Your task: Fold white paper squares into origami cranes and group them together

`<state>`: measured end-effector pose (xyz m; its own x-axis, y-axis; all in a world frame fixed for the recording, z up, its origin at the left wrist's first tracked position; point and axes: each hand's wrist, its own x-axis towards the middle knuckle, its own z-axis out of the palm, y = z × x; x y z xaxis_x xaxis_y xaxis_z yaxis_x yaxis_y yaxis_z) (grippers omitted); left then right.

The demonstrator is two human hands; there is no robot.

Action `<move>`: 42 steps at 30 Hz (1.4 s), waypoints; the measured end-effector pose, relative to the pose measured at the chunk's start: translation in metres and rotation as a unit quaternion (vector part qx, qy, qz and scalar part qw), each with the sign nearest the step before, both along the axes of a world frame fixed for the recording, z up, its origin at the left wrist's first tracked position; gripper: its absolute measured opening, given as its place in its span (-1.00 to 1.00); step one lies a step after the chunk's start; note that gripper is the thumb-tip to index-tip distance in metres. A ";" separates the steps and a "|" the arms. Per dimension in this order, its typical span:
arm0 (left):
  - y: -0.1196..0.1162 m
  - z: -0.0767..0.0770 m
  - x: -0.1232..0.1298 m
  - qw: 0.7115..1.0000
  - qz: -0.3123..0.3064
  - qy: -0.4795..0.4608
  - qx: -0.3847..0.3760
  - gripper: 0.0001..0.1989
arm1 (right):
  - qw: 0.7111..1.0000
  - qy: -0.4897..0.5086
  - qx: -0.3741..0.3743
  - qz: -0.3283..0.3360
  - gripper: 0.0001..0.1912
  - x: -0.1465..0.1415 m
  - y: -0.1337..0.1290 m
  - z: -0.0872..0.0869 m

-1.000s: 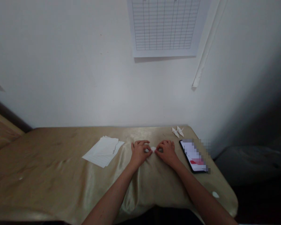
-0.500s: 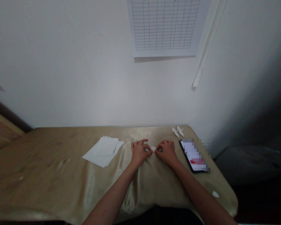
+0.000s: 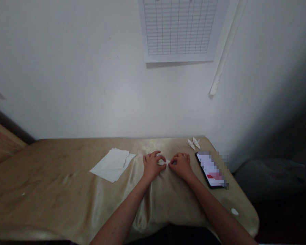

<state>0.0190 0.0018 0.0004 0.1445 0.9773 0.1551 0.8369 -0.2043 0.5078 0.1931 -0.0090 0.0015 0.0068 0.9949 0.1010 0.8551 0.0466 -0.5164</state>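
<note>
Several white paper sheets [image 3: 111, 165] lie in a loose, fanned stack on the L side of the shiny tan tablecloth [image 3: 66, 190], edges not lined up. Next, going R, is the L hand [image 3: 151, 167]: thumb & index curl into a loop, tips close w/ a slim gap btwn them, other fingers lifted a bit. Can't tell if those tips actually grip anything.

A small white paper piece [image 3: 168, 162] sits on the cloth btwn the two hands, just R of the L fingertips & right at the R ones. Long axis looks to run side to side, hand to hand, but fingers cover most of it, so not certain; exact shape n/a too. R hand [image 3: 182, 166] looks the nearer, slightly: thumb & index near-closed, seemingly pinching the piece's R part, other fingers folded in.

Further R, toward the wall, two folded paper cranes [image 3: 193, 143] sit side by side. Then a smartphone [image 3: 208, 170], screen up & lit, partly pixelated, tilted re: the cloth's edge. Last, near the R corner, a small white teardrop-shaped item [image 3: 235, 211] lies flat, well apart from both hands; material unclear.
</note>
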 end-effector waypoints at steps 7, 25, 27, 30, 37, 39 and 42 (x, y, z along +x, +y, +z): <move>-0.001 0.001 -0.001 1.000 -0.007 -0.002 -0.014 -0.86 | 1.000 -0.006 -0.001 0.001 -0.85 0.001 0.000 -0.004; -0.002 0.003 -0.002 0.999 -0.023 0.025 -0.029 -0.84 | 0.996 -0.046 0.017 0.069 -0.82 0.008 -0.003 -0.005; -0.002 0.005 -0.003 0.999 -0.025 0.027 -0.040 -0.83 | 0.997 -0.035 0.009 0.073 -0.83 0.010 -0.002 -0.005; 0.000 0.006 -0.005 0.997 -0.031 0.030 -0.057 -0.81 | 0.997 -0.025 -0.001 0.080 -0.82 0.013 -0.002 -0.005; 0.001 0.011 -0.012 0.995 -0.040 0.027 -0.093 -0.74 | 0.996 -0.024 -0.016 0.088 -0.80 0.017 -0.001 -0.005; 0.002 0.011 -0.015 0.994 -0.045 0.028 -0.098 -0.72 | 0.995 -0.023 -0.017 0.095 -0.79 0.017 0.000 -0.005; 0.002 0.012 -0.018 0.993 -0.051 0.033 -0.105 -0.69 | 0.995 -0.016 -0.018 0.097 -0.78 0.018 0.001 -0.006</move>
